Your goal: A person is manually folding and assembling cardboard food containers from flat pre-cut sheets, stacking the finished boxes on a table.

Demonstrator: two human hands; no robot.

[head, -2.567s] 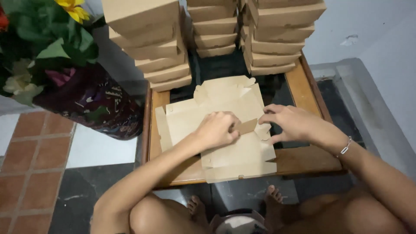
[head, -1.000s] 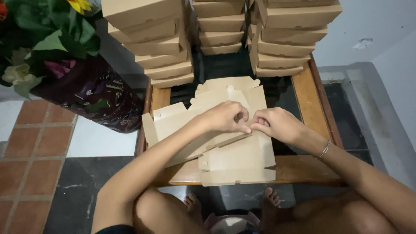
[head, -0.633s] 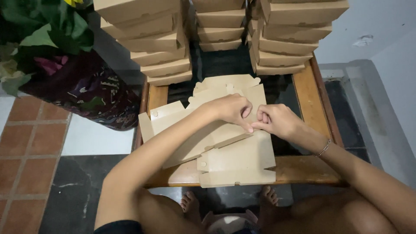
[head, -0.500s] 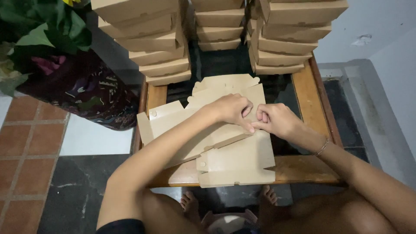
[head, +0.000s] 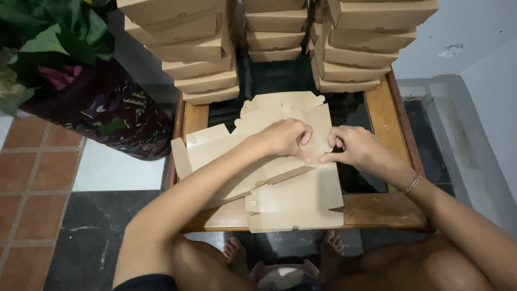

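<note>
Your left hand [head: 285, 137] and your right hand [head: 358, 148] come together at the middle of the flat cardboard box blank [head: 269, 167], fingertips almost touching each other. Both hands are closed in a pinch on a small flap near the right side of the blank; I judge you hold it from two sides so the fold stays straight while the tab is pressed. What the fingertips do exactly under the knuckles is hidden.

The blank lies half unfolded on the surface [head: 388, 210], a low wooden frame with a dark glass panel in it. Its left wing [head: 202, 148] stands up a little and hangs over the left edge, and the near part [head: 296, 207] reaches over the front edge toward your knees.

Behind the blank, at the far side of the surface, finished boxes of the same brown cardboard stand in three stacks [head: 202, 59], close together, probably kept there to leave free place in front.

The surface stands on a dark stone floor [head: 70, 242] with red tiles at the left. A plant in a dark patterned pot cover [head: 102, 113] stands just beside the left edge. Your bare feet [head: 237, 250] show below the surface.
</note>
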